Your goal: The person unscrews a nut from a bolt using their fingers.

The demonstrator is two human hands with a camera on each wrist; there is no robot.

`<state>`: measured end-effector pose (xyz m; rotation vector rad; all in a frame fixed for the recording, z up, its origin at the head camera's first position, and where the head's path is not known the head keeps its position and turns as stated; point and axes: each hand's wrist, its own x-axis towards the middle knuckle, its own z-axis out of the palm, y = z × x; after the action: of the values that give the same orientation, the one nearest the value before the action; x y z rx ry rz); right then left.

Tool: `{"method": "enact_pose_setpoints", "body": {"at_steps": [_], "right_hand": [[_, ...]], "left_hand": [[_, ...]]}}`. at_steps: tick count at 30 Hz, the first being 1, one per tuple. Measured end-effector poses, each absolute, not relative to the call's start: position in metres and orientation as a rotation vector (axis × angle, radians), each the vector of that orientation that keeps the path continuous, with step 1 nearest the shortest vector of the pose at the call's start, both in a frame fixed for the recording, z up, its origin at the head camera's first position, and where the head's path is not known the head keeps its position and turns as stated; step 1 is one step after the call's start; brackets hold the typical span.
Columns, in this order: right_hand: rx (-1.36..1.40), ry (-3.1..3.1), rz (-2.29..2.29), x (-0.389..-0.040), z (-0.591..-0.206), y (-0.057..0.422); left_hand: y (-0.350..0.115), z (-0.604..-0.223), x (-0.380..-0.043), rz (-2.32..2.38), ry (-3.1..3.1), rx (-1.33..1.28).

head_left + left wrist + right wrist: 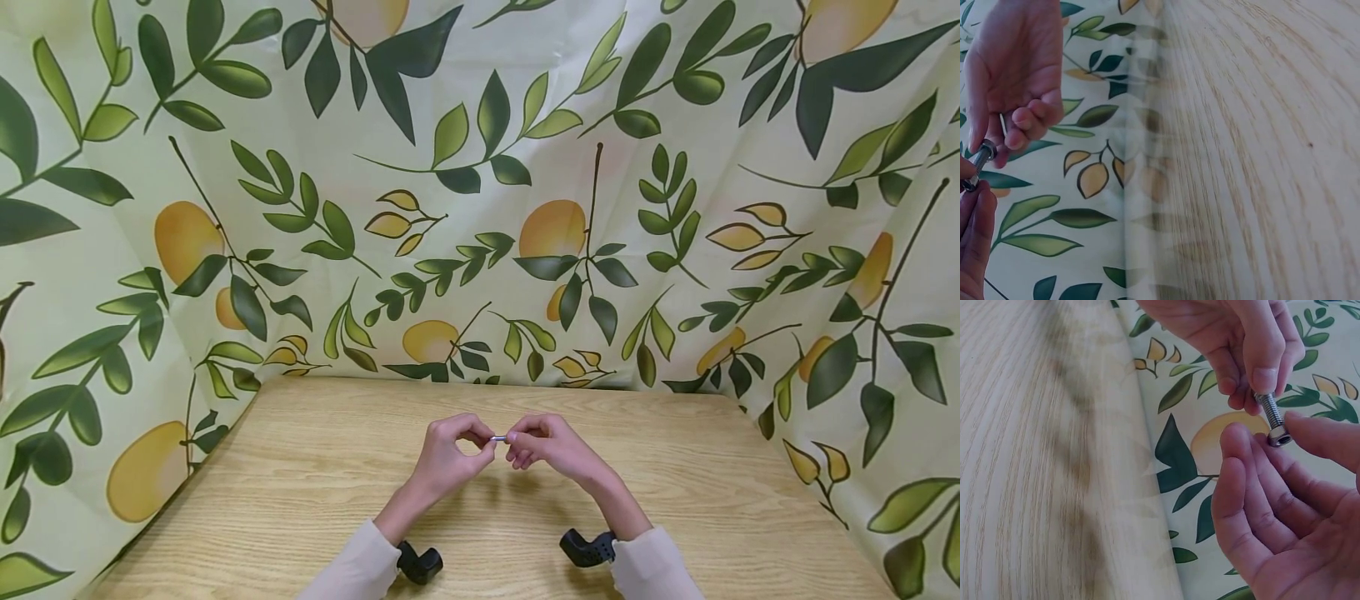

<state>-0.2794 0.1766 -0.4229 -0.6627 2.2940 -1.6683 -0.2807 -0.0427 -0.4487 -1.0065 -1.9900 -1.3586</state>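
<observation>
Between my two hands a small silver bolt [1271, 412] lies in the air over the table. My left hand [452, 454] pinches its threaded end with thumb and fingertips. On the other end, my right hand [553, 446] holds the wider metal piece [1280, 436] between thumb and forefinger. That piece has a dark opening; whether it is a nut or the bolt's own head, I cannot tell. The right hand's other fingers are bent below it. In the left wrist view a thin bright sliver [1002, 124] shows by the right hand's fingers; its kind is unclear.
A light wood-grain table [322, 467] spreads under both hands. Cloth [480, 208] printed with leaves and orange fruit hangs behind and at the sides. Black wrist-worn devices [588, 548] sit at both cuffs, close above the tabletop.
</observation>
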Motion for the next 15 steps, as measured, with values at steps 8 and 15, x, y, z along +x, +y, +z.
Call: {"method": "enact_pose_setpoints", "body": {"at_steps": [8,15], "right_hand": [[-0.666,2.320,-1.695,-0.2778,-0.4212,0.1761],[-0.671,2.299,-1.654,-0.2790,-0.4219,0.1769]], "left_hand": [[-0.0428,-0.4486,-0.2808,-1.359,-1.991,-1.002],[-0.0428,-0.4495,-0.2819,-1.352,-1.985,-1.003]]}}
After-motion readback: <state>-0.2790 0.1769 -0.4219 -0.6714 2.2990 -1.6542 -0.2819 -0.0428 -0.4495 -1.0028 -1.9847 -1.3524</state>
